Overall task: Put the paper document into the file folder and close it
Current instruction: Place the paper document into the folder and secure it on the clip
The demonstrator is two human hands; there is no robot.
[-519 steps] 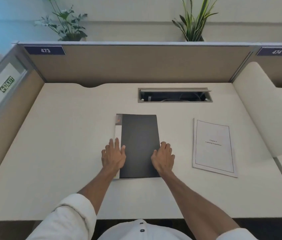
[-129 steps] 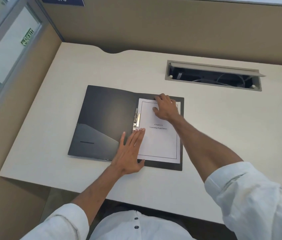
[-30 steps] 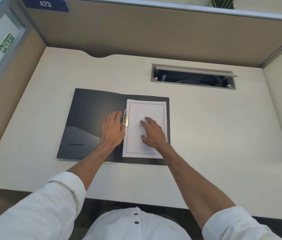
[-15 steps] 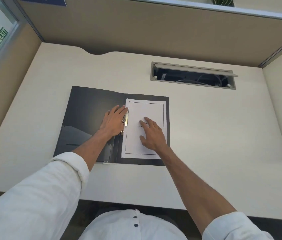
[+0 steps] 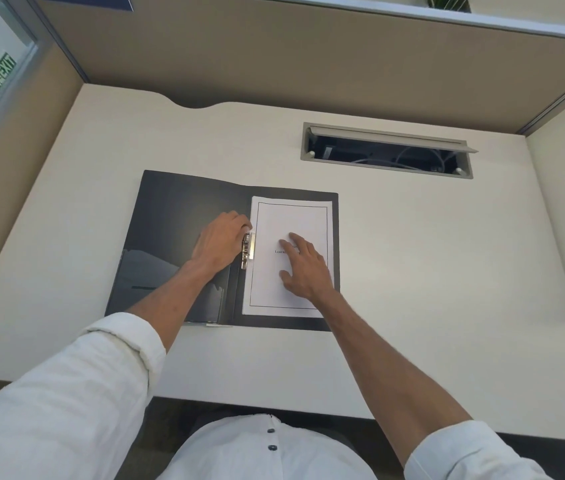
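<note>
A pale surface (image 5: 412, 254) sits inside tan cubicle partitions (image 5: 308, 64). The black file folder (image 5: 177, 216) lies open on it, the paper document (image 5: 294, 216) on its right half. Left hand (image 5: 220, 242) fingers curl against the metal clip (image 5: 248, 250); right hand (image 5: 305, 268) fingers spread flat on the page.

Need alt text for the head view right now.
A black file folder lies open on the desk, the paper document on its right half. The left hand is at the metal clip; the right hand presses the page flat.
</note>
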